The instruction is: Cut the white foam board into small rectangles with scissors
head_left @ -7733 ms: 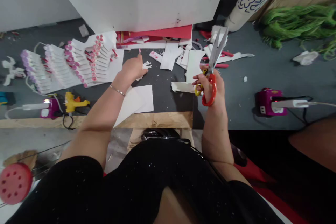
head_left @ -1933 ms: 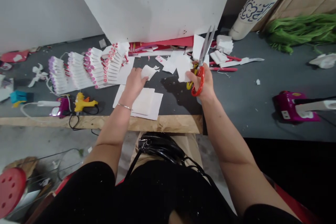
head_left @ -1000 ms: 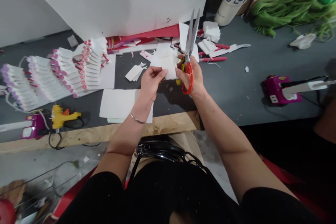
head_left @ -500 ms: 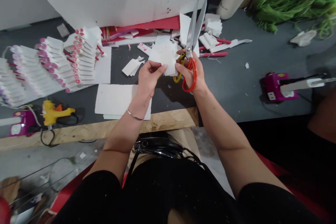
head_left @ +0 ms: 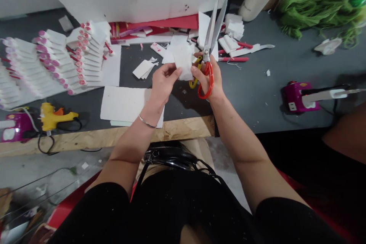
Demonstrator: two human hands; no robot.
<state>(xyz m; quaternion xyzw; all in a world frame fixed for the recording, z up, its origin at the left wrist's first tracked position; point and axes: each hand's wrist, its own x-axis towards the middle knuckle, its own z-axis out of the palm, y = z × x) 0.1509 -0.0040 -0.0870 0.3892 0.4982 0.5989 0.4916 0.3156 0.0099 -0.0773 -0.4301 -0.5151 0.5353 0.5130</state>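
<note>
A small white paper piece [head_left: 184, 68] is pinched at its lower left by my left hand [head_left: 166, 79], thumb on top. My right hand [head_left: 212, 78] grips the scissors [head_left: 207, 51] by the red handle, and its thumb rests at the paper's right edge. The scissor blades point up and away, slightly apart. A yellow-handled tool [head_left: 195, 80] shows beside the red handle, partly hidden by my right hand. Beyond the held piece lie white papers [head_left: 171, 51], and a few small white strips [head_left: 143, 69] sit left of my left hand.
White sheets [head_left: 122, 103] lie near the wooden edge [head_left: 183, 129]. Rows of pink-tipped white sticks [head_left: 91, 66] are at left, above a yellow glue gun [head_left: 55, 117]. A purple power socket [head_left: 300, 97], green yarn [head_left: 309, 9] and a bottle [head_left: 254, 4] stand at right.
The view has shifted slightly, so the items at left appear further left and higher. Both hands keep their hold, and the paper between them has tilted a little.
</note>
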